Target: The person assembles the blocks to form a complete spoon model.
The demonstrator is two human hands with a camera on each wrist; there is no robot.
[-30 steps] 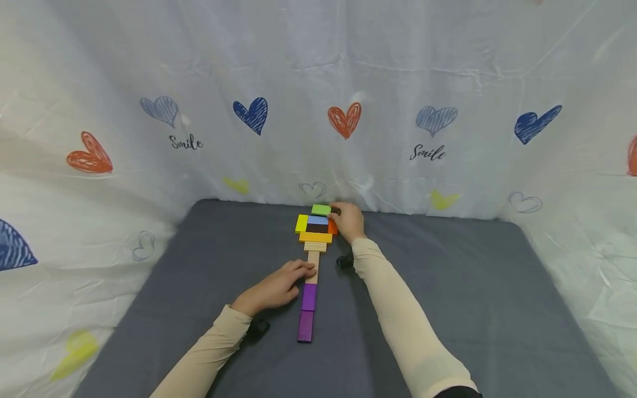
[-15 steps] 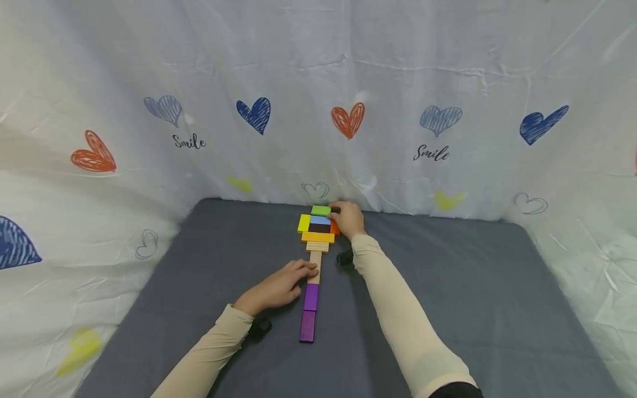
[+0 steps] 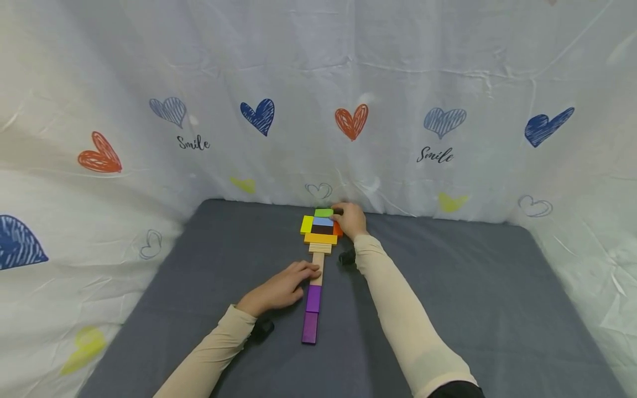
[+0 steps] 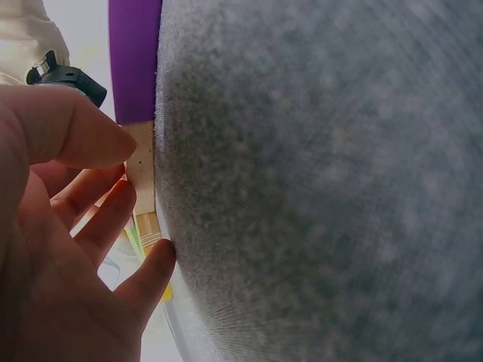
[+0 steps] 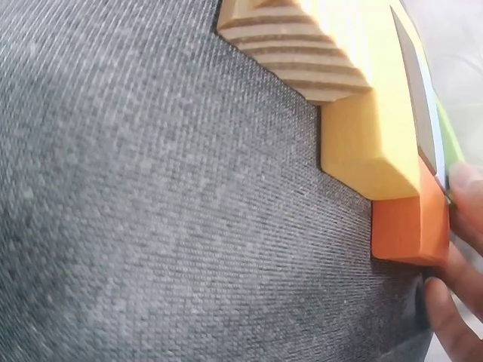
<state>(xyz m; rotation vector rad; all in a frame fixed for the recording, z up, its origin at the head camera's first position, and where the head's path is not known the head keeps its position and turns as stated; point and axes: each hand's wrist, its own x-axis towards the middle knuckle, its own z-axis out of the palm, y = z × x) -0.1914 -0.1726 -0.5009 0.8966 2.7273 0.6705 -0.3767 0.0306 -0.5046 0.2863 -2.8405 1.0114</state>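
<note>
My right hand (image 3: 352,220) is at the far end of a row of wooden blocks, pinching the right end of a green block (image 3: 324,213) between thumb and index finger. Directly below that lie a light blue block (image 3: 323,221) and a black block (image 3: 322,229). A yellow block (image 3: 307,224) flanks them on the left, an orange block (image 5: 400,228) on the right, partly behind the hand. My left hand (image 3: 278,287) rests its relaxed fingertips on a plain wood block (image 4: 141,162) in the stem.
A yellow-orange block (image 3: 320,239) lies crosswise above striped plain wood blocks (image 3: 320,248). Two purple blocks (image 3: 311,327) end the row nearest me. Dark grey cloth (image 3: 448,287) covers the table, and a white curtain (image 3: 388,66) printed with hearts hangs behind.
The green block has moved slightly toward me, closing the gap to the light blue block, with my right hand on it. My left hand stays on the plain block. The head view shifts a little.
</note>
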